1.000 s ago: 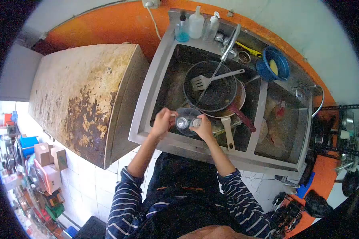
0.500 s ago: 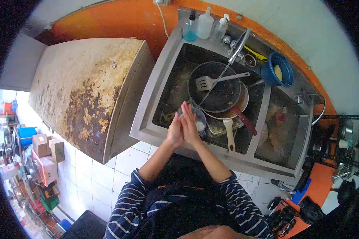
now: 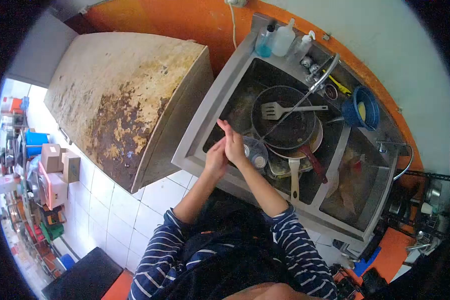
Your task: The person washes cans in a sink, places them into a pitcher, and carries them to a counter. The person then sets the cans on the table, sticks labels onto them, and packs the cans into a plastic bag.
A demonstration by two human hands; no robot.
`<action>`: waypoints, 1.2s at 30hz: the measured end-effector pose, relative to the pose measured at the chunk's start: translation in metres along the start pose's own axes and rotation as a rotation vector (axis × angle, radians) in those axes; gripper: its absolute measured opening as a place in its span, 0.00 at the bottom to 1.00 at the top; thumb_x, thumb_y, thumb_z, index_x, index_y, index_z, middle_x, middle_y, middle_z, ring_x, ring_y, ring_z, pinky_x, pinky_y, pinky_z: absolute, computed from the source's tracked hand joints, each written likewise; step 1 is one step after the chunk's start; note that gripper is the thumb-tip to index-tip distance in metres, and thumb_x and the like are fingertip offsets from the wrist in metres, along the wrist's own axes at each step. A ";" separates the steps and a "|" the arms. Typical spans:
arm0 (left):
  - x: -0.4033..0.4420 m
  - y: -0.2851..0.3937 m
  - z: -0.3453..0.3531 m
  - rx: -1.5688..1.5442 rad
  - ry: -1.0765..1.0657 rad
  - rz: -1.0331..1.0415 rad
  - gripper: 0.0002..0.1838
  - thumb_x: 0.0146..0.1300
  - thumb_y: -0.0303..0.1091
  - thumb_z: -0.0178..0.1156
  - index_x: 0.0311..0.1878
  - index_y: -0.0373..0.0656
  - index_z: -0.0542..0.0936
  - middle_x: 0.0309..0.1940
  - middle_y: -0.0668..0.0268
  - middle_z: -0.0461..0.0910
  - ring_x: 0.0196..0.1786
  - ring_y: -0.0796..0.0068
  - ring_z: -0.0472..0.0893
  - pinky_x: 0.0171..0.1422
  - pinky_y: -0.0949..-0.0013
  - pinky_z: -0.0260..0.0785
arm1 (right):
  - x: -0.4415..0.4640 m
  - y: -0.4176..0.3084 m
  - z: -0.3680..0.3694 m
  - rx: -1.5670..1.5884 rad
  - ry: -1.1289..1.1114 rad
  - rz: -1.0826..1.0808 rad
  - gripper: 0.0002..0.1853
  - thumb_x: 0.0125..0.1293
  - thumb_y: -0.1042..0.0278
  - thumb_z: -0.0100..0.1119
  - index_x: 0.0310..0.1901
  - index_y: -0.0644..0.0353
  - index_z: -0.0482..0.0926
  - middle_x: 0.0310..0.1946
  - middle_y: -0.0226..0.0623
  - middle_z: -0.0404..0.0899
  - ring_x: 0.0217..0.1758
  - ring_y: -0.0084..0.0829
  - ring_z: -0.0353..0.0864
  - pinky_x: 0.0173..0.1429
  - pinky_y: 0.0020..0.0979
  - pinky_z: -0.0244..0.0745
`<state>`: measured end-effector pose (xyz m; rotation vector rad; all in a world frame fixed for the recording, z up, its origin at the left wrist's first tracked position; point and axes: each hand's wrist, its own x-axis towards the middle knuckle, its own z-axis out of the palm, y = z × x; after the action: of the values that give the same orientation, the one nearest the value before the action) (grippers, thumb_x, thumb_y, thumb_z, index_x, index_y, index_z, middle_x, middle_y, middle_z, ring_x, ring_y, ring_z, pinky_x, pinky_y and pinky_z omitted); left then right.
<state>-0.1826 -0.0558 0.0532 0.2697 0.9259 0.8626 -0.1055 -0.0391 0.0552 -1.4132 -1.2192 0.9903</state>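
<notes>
My left hand [image 3: 216, 159] and my right hand [image 3: 234, 145] are pressed palm to palm above the near left edge of the sink [image 3: 195, 131], fingers stretched out, with nothing seen between them. Just right of them, a clear bowl [image 3: 255, 147] holds small round metallic-looking items. Behind it lies a dark frying pan [image 3: 283, 129] with a dark red handle, and a grey slotted spatula [image 3: 295, 108] rests across it. Under that pan is another one with a cream handle [image 3: 295, 179]. A thin stream runs from the faucet [image 3: 326, 75] down to the bowl's side.
Bottles [image 3: 283, 40] stand on the sink's back ledge, with a blue basket [image 3: 354, 114] farther right. The second basin [image 3: 352, 185] holds cloudy water and hard-to-identify items. A worn, stained cabinet [image 3: 130, 100] stands left of the sink. Boxes [image 3: 51, 157] and shelves are at far left.
My hands have let go of the items they held over the bowl and come together palm to palm. The view has turned, shifting the sink to the right in the picture.
</notes>
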 end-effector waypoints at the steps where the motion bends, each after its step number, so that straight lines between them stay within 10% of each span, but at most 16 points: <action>1: 0.004 0.009 -0.001 0.040 0.061 0.003 0.15 0.60 0.32 0.49 0.49 0.35 0.71 0.40 0.65 0.75 0.39 0.76 0.75 0.42 0.76 0.68 | 0.005 -0.004 0.005 0.040 0.007 -0.024 0.23 0.68 0.57 0.27 0.51 0.65 0.67 0.51 0.46 0.68 0.59 0.40 0.63 0.61 0.30 0.54; 6: 0.032 0.063 0.003 0.100 0.038 0.296 0.09 0.55 0.29 0.56 0.38 0.35 0.76 0.32 0.66 0.77 0.34 0.79 0.76 0.39 0.77 0.68 | 0.026 0.017 -0.005 0.234 0.158 0.029 0.23 0.67 0.53 0.30 0.52 0.60 0.68 0.51 0.38 0.69 0.53 0.33 0.69 0.55 0.31 0.60; 10: 0.066 0.129 -0.019 1.562 0.377 1.038 0.09 0.53 0.32 0.56 0.34 0.38 0.78 0.30 0.57 0.79 0.34 0.67 0.79 0.40 0.71 0.72 | 0.025 0.051 -0.068 0.720 0.394 0.407 0.15 0.62 0.63 0.48 0.46 0.62 0.68 0.36 0.38 0.74 0.32 0.28 0.76 0.35 0.25 0.73; 13: 0.103 0.135 -0.052 2.357 0.592 0.713 0.10 0.54 0.32 0.51 0.35 0.40 0.78 0.30 0.54 0.78 0.34 0.60 0.79 0.37 0.66 0.73 | 0.032 0.110 -0.109 1.118 0.623 0.647 0.07 0.60 0.69 0.51 0.39 0.60 0.72 0.32 0.33 0.74 0.31 0.24 0.74 0.39 0.25 0.72; 17: 0.113 0.145 -0.021 2.252 0.526 0.479 0.08 0.55 0.28 0.48 0.30 0.41 0.78 0.29 0.57 0.78 0.34 0.62 0.80 0.34 0.65 0.73 | 0.031 0.111 -0.122 1.070 0.715 0.682 0.08 0.59 0.63 0.54 0.27 0.57 0.72 0.20 0.27 0.71 0.22 0.20 0.70 0.27 0.20 0.68; 20: 0.124 0.132 -0.014 2.182 0.661 0.812 0.08 0.55 0.29 0.48 0.25 0.43 0.76 0.31 0.58 0.76 0.33 0.63 0.79 0.30 0.64 0.72 | 0.022 0.077 -0.119 0.685 0.464 0.656 0.21 0.55 0.49 0.56 0.17 0.53 0.61 0.09 0.23 0.55 0.11 0.15 0.56 0.12 0.19 0.45; 24: 0.114 0.037 0.047 1.551 -0.026 0.647 0.10 0.49 0.38 0.55 0.30 0.41 0.78 0.29 0.54 0.77 0.34 0.54 0.77 0.38 0.58 0.69 | 0.047 0.094 -0.154 -0.302 0.394 0.464 0.23 0.58 0.48 0.48 0.19 0.62 0.72 0.16 0.40 0.72 0.23 0.37 0.73 0.29 0.35 0.65; 26: 0.121 -0.030 0.068 1.435 -0.330 0.453 0.12 0.52 0.37 0.55 0.34 0.38 0.77 0.29 0.57 0.79 0.32 0.65 0.78 0.37 0.66 0.69 | 0.072 0.092 -0.193 -0.605 0.445 0.297 0.20 0.57 0.52 0.50 0.25 0.63 0.75 0.23 0.47 0.76 0.31 0.43 0.76 0.37 0.37 0.68; 29: 0.112 -0.084 0.104 0.713 -0.247 -0.065 0.12 0.59 0.38 0.47 0.28 0.40 0.72 0.18 0.70 0.70 0.20 0.78 0.73 0.21 0.72 0.63 | 0.113 0.095 -0.261 -0.940 0.540 0.163 0.12 0.52 0.65 0.56 0.37 0.58 0.70 0.39 0.45 0.70 0.41 0.45 0.71 0.39 0.41 0.69; 31: 0.123 -0.106 0.105 0.354 -0.128 -0.078 0.14 0.61 0.41 0.46 0.23 0.45 0.68 0.14 0.72 0.62 0.14 0.81 0.64 0.15 0.74 0.54 | 0.131 0.068 -0.279 -1.148 0.468 0.363 0.10 0.55 0.71 0.50 0.40 0.60 0.70 0.45 0.44 0.64 0.50 0.44 0.65 0.45 0.41 0.69; 36: 0.132 -0.095 0.102 0.063 -0.126 -0.200 0.16 0.62 0.44 0.45 0.21 0.47 0.65 0.11 0.74 0.57 0.11 0.82 0.55 0.13 0.76 0.42 | 0.145 0.098 -0.305 -1.620 0.313 -0.099 0.10 0.54 0.67 0.51 0.35 0.62 0.73 0.43 0.43 0.65 0.47 0.40 0.67 0.42 0.38 0.71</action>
<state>-0.0113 -0.0026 -0.0155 0.2780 0.8476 0.6260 0.2320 0.0532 0.0176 -2.4603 -1.8572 -0.5907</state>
